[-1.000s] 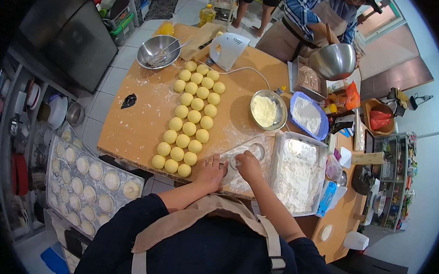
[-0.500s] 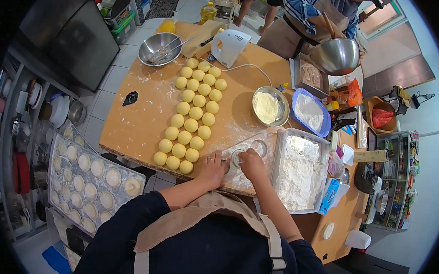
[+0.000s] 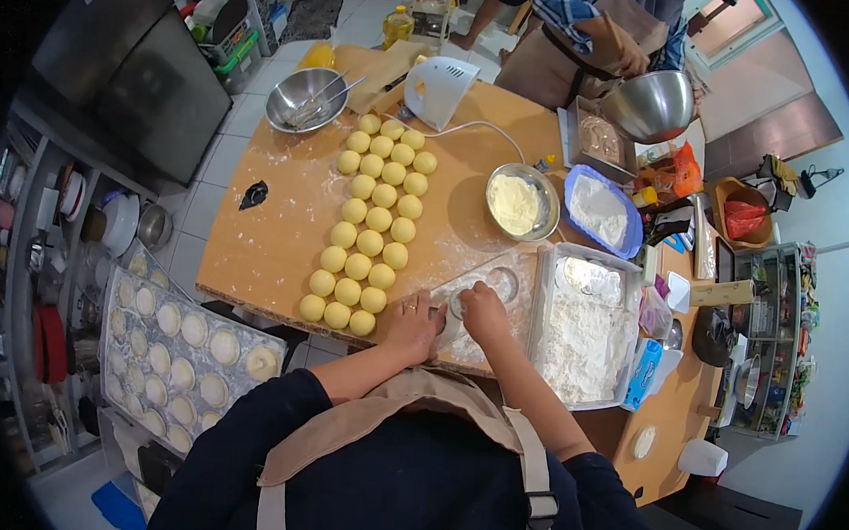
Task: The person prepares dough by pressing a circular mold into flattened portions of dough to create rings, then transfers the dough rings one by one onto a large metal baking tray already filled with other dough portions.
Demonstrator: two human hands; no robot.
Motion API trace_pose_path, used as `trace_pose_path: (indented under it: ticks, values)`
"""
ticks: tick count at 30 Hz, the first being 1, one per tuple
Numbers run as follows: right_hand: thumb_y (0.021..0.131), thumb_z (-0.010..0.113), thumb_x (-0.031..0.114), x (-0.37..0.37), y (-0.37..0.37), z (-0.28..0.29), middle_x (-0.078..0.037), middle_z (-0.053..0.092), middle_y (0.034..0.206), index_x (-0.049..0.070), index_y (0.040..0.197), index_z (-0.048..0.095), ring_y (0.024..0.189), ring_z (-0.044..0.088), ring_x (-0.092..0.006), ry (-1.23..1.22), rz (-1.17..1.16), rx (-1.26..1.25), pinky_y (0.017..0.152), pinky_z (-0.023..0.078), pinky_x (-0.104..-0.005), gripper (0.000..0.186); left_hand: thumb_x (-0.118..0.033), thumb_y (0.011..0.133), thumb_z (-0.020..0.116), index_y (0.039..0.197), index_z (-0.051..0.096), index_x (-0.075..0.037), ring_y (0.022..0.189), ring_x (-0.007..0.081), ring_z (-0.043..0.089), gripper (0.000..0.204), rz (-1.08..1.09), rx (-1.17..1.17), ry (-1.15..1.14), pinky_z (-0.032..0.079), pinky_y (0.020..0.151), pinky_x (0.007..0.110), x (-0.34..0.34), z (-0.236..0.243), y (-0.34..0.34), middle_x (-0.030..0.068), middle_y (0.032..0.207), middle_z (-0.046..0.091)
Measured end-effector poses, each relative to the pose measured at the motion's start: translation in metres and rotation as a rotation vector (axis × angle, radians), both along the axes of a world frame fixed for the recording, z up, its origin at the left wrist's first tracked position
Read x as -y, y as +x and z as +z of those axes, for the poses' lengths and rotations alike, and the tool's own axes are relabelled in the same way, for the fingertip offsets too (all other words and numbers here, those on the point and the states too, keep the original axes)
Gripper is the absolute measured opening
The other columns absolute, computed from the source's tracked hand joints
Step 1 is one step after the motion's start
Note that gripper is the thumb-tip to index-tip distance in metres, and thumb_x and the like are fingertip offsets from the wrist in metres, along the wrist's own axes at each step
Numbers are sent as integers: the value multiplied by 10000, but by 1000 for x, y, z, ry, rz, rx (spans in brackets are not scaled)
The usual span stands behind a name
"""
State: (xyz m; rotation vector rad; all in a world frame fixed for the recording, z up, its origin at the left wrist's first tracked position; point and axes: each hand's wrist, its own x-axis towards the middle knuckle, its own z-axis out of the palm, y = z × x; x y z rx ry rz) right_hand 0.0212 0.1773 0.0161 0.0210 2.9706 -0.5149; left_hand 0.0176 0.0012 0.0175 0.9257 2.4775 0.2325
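At the table's near edge lies a floured pale board point(image 3: 482, 268) with round ring-like shapes in it. My right hand point(image 3: 484, 314) is closed, fingertips pressed down at the rim of one ring; whatever they hold is hidden. On the board's left side rests my left hand point(image 3: 411, 330), fingers stretched out and laid flat, thumb toward the ring. Just left of it, smooth yellow dough balls point(image 3: 347, 292) stand in long rows. To the right of my right hand is a clear plastic tub of white flour point(image 3: 584, 331).
Behind the board stand a metal bowl of pale yellow mixture point(image 3: 516, 205), a blue tray of flour point(image 3: 600, 215) and a white hand mixer point(image 3: 440, 91). A tray of floured dough rounds point(image 3: 184, 372) sits low at left. Across the table a co-worker holds a steel bowl point(image 3: 649, 104).
My hands stay nearly in place, the right one shifting very slightly. The co-worker's arm has moved over the steel bowl. The whole view has tilted a little.
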Motion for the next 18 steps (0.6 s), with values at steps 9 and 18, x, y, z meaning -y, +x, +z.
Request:
trace_pose_path:
  ticks: [9,18]
  values:
    - [668,741,74,-49,20,37,-167,611,930,88,963,721,902,616,-354,-274,-190,-118,788,506,-423,296,-428,662,804,1444,376,-175,1349,382,312,927,83,-14,74,296,1051,537,1,-6,8,231,1460,286]
    - [705,695,50,-72,91,4,-185,585,976,65,976,681,932,597,-383,13,-42,147,833,494,-461,272,-441,620,821,1401,379,-160,1350,399,321,941,183,7,-21,313,1083,499,-20,14,12,217,1458,283]
